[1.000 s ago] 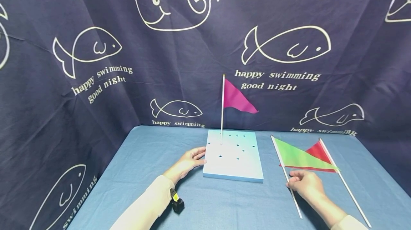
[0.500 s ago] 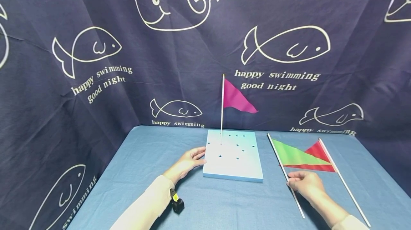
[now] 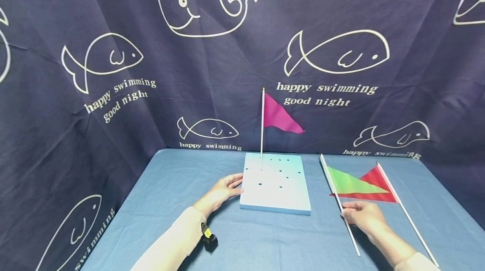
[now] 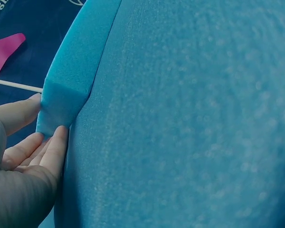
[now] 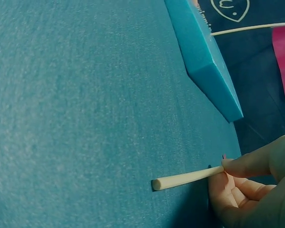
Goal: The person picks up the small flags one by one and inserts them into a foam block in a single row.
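Observation:
My left hand point(image 3: 221, 192) rests against the left side of a light blue foam board point(image 3: 275, 195) with small holes in it. In the left wrist view the thumb and fingertips touch the board's side, with the thumb at the upper edge. A magenta pennant flag point(image 3: 278, 115) stands upright in the board. At the right, my right hand point(image 3: 361, 217) pinches the white stick of a green pennant flag point(image 3: 350, 181) between thumb and fingers. The lower end of this stick point(image 5: 180, 180) sticks out past the hand, close over the tablecloth.
A red pennant flag point(image 3: 373, 176) lies to the right on the blue tablecloth point(image 3: 265, 241), partly hidden behind the green one. A dark blue curtain point(image 3: 227, 73) with white fish drawings hangs behind the table. A small black device point(image 3: 210, 241) is at the left sleeve.
The green flag has shifted and turned a little: its tip has drawn back from the red flag's stick. My right hand moves slightly to the right. The left hand and board stay put.

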`<state>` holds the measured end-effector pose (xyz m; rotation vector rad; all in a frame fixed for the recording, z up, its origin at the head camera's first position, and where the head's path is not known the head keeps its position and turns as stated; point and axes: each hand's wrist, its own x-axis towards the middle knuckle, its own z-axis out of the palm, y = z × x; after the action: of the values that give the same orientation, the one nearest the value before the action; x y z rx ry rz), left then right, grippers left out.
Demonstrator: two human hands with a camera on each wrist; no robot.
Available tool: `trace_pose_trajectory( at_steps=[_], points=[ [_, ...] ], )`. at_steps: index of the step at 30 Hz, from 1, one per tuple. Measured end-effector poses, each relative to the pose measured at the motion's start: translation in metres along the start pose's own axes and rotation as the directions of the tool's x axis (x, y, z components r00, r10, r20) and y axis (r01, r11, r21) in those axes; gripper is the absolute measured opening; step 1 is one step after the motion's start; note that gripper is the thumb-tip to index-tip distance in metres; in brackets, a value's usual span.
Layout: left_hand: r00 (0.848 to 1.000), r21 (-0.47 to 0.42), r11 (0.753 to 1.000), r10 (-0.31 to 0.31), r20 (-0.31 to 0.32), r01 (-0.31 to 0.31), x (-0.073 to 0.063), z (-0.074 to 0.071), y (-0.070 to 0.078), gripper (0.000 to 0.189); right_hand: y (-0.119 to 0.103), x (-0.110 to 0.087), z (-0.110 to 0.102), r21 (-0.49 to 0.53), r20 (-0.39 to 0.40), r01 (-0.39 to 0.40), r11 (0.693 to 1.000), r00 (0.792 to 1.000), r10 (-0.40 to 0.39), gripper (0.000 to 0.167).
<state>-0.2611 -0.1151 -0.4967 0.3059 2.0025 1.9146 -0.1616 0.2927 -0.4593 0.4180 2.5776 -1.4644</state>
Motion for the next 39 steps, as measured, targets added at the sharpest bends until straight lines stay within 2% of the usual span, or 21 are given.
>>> trace_pose_trajectory(
  at_steps=[9, 24, 32, 39],
  points=[
    [1.000, -0.005, 1.000, 0.000, 0.002, 0.000, 0.000, 0.000, 0.000, 0.059, -0.001, -0.001, -0.002, 0.097, 0.024, -0.022, 0.995, 1.000, 0.019, 0.036],
    [1.000, -0.011, 1.000, -0.006, 0.003, 0.006, 0.000, -0.001, 0.001, 0.060, -0.015, 0.000, -0.006, 0.207, 0.044, 0.016, 0.978, 0.999, -0.025, 0.039],
    [1.000, -0.007, 1.000, -0.002, 0.004, 0.002, 0.001, -0.001, -0.001, 0.060, -0.020, -0.001, -0.005, 0.231, 0.026, 0.025, 0.973, 0.999, -0.032, 0.039],
    [1.000, -0.016, 1.000, -0.011, -0.007, 0.010, 0.001, -0.002, -0.001, 0.059, -0.026, 0.001, -0.004, 0.191, -0.030, 0.045, 0.981, 0.999, -0.040, 0.039]
  ],
)
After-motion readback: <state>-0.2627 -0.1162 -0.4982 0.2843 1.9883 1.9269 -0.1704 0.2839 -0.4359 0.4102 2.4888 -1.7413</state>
